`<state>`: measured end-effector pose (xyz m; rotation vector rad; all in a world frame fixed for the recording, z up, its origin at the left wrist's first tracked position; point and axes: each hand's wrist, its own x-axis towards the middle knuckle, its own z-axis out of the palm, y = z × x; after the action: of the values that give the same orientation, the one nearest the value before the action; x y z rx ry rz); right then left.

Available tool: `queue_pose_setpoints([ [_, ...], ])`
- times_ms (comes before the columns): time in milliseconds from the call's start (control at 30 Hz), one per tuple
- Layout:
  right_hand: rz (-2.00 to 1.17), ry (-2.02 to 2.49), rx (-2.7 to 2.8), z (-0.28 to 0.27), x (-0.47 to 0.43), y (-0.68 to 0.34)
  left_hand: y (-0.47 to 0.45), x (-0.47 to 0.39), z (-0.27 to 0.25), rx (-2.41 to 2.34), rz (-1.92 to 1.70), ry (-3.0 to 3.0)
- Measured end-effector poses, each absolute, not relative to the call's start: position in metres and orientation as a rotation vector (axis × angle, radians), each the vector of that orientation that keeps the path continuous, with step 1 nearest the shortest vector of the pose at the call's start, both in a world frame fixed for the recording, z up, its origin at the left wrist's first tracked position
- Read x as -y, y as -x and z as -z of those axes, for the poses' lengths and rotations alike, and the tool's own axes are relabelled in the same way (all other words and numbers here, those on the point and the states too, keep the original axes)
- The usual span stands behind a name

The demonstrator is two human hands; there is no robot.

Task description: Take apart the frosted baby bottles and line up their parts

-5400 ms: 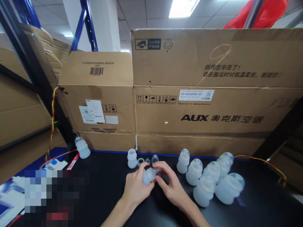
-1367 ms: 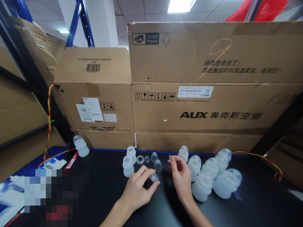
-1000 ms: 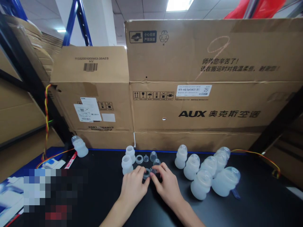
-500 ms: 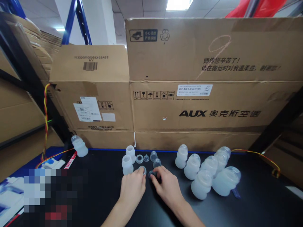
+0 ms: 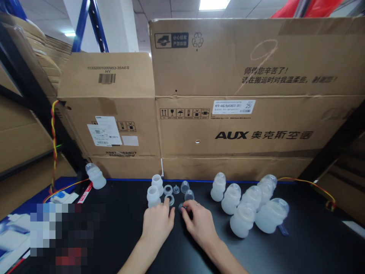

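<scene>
My left hand (image 5: 158,222) is open, index finger stretched toward the near collar ring (image 5: 169,200) and thumb apart; the fingertip seems to touch the ring's edge. In front of that hand stand two open, milky baby bottles, the near one (image 5: 153,194) and the far one (image 5: 157,183). My right hand (image 5: 201,220) has thumb and fingers closed at a small clear bottle nipple (image 5: 180,207), partly hidden by the fingertips. Just beyond it is a clear dome cap (image 5: 189,195). Behind lie another collar ring (image 5: 168,189), another nipple (image 5: 176,189) and a second dome cap (image 5: 185,186).
Several capped baby bottles (image 5: 243,220) stand in a group on the right of the black table (image 5: 125,228). One more capped bottle (image 5: 96,176) is at the far left. A cardboard wall (image 5: 188,125) closes off the back. A red and yellow wire (image 5: 316,186) runs at the right.
My left hand has drawn back slightly toward me and its fingers have spread, uncovering the near collar ring. My right hand stays at the nipple, shifted only a little.
</scene>
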<state>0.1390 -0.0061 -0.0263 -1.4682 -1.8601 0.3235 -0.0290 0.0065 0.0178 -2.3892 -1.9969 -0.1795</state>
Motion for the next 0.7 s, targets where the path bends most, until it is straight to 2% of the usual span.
queue_pose_setpoints([
  [700, -0.23, 1.67, 1.757, 0.025, -0.021, -0.116, 0.027, -0.003, -0.019, 1.939, 0.213, 2.48],
])
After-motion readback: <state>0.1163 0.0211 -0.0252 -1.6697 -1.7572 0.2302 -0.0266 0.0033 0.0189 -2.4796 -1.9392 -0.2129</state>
